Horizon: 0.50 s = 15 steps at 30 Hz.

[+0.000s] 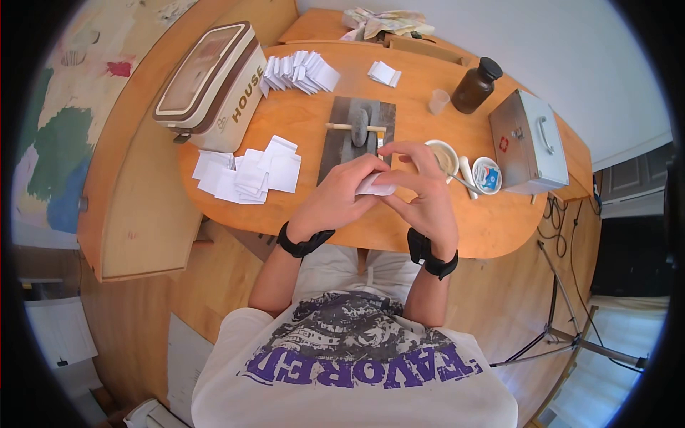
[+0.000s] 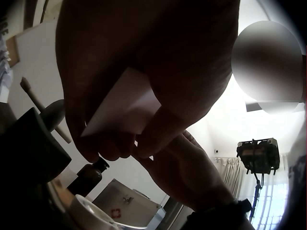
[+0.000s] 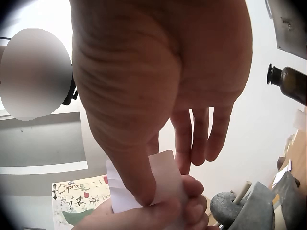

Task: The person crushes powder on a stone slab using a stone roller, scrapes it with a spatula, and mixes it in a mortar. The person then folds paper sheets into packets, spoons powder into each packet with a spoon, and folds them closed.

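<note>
Over the near edge of the table, both hands meet around a small folded white paper [image 1: 375, 185]. My left hand [image 1: 335, 196] grips it, with the thumb and curled fingers around it in the left wrist view. From the other side my right hand [image 1: 430, 192] pinches the paper; its thumb lies flat on the white sheet [image 3: 168, 179] in the right wrist view, the outer fingers extended. Just beyond the hands stands a grey stone grinder with a wheel [image 1: 360, 127] and wooden handle. A bowl of pale powder [image 1: 444, 158], with a spoon in it, sits beyond the right hand.
Loose white papers [image 1: 250, 173] lie at left, and folded packets [image 1: 303, 71] fill the back left beside a HOUSE box [image 1: 214, 85]. At right are a white pestle [image 1: 467, 175], small bowl [image 1: 488, 187], metal first-aid box [image 1: 524, 143], brown bottle [image 1: 477, 87] and plastic cup [image 1: 438, 101].
</note>
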Each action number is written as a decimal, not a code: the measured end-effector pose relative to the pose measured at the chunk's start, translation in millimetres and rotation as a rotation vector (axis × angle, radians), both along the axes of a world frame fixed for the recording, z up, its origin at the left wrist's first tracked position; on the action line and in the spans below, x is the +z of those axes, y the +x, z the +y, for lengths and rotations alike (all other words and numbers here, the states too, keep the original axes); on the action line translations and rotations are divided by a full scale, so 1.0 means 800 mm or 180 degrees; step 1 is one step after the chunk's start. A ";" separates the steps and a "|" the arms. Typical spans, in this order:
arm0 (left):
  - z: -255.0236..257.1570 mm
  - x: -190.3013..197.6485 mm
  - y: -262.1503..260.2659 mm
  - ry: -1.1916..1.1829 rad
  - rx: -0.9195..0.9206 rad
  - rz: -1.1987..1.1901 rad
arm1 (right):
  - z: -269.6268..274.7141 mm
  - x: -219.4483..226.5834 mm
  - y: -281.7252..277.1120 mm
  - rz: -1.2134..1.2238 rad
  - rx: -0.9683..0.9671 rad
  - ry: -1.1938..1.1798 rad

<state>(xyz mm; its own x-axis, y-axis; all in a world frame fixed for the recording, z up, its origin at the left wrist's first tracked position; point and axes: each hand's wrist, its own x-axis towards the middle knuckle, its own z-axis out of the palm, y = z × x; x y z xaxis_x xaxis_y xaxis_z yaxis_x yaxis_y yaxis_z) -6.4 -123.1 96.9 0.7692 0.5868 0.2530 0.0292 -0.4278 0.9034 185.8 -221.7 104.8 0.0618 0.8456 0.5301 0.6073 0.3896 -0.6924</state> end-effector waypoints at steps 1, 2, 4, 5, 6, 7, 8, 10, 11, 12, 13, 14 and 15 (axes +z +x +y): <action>0.001 0.000 0.000 0.0069 -0.0069 0.0027 | 0.000 0.000 0.001 -0.0081 0.0056 0.0026; 0.002 0.000 0.000 0.0137 -0.0138 0.0053 | -0.001 0.002 0.002 -0.0077 0.0048 0.0024; 0.005 -0.003 0.001 0.0178 -0.0221 0.0069 | -0.005 0.008 0.004 -0.0117 0.0165 -0.0119; 0.007 -0.004 0.001 0.0224 -0.0298 0.0081 | -0.005 0.008 0.005 -0.0117 0.0156 -0.0122; 0.009 -0.003 0.002 0.0221 -0.0307 0.0080 | -0.006 0.008 0.006 -0.0076 0.0209 -0.0119; 0.010 -0.002 0.002 0.0156 -0.0382 0.0161 | -0.006 0.008 0.006 -0.0034 0.0263 -0.0116; 0.011 -0.001 0.003 0.0091 -0.0454 0.0241 | -0.006 0.009 0.005 -0.0033 0.0258 -0.0119; 0.011 -0.001 0.004 0.0127 -0.0419 0.0257 | -0.006 0.013 0.002 -0.0127 0.0166 -0.0099; 0.011 -0.001 0.006 0.0167 -0.0382 0.0272 | -0.006 0.011 0.002 -0.0124 0.0159 -0.0100; 0.010 -0.002 0.008 0.0168 -0.0391 0.0274 | -0.005 0.005 0.003 -0.0081 -0.0005 -0.0039; 0.007 -0.004 0.010 0.0392 -0.0143 0.0063 | -0.004 0.003 0.004 -0.0038 -0.0171 0.0023; 0.004 -0.006 0.014 0.0612 0.0101 -0.0147 | -0.005 0.003 0.005 -0.0034 -0.0188 0.0026; -0.001 -0.006 0.018 0.0615 0.0080 -0.0144 | -0.006 0.005 0.005 -0.0038 -0.0445 0.0013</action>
<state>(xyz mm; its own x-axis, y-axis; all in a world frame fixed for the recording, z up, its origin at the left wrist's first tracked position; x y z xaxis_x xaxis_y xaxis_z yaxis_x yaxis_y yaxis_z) 8.4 -124.3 92.4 0.7401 0.5429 0.3969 0.0033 -0.5931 0.8051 190.1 -226.3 109.1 0.1725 0.8272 0.5349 0.6641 0.3034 -0.6833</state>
